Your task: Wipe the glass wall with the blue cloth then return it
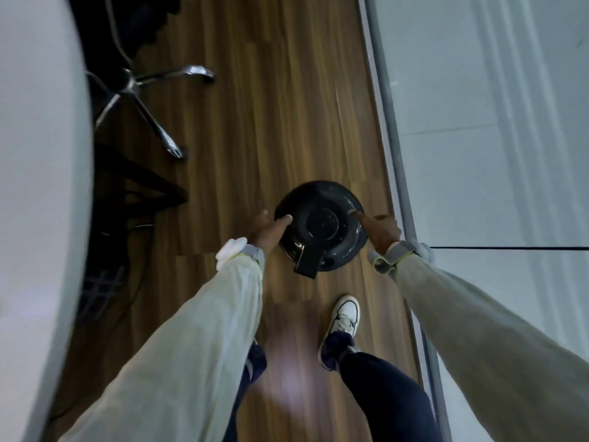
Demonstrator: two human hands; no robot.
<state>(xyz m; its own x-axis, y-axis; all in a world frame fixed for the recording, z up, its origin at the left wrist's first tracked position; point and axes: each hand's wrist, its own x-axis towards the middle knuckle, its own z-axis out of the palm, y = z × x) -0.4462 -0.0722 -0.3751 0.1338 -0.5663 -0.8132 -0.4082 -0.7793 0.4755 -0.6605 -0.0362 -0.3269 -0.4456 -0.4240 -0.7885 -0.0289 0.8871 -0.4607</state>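
Observation:
A round black bin (320, 224) with a domed lid and a flat black pedal at its front stands on the wooden floor beside the glass wall (478, 122). My left hand (271, 228) grips the bin's left rim, thumb on top. On the opposite side, my right hand (379, 231) holds the right rim. Both arms are stretched down in pale sleeves. No blue cloth is in sight.
The glass wall's metal bottom rail (395, 154) runs along the right of the floor. An office chair's chrome star base (143, 100) stands at the upper left. A white table edge (38, 186) fills the left side. My shoe (342, 320) is just behind the bin.

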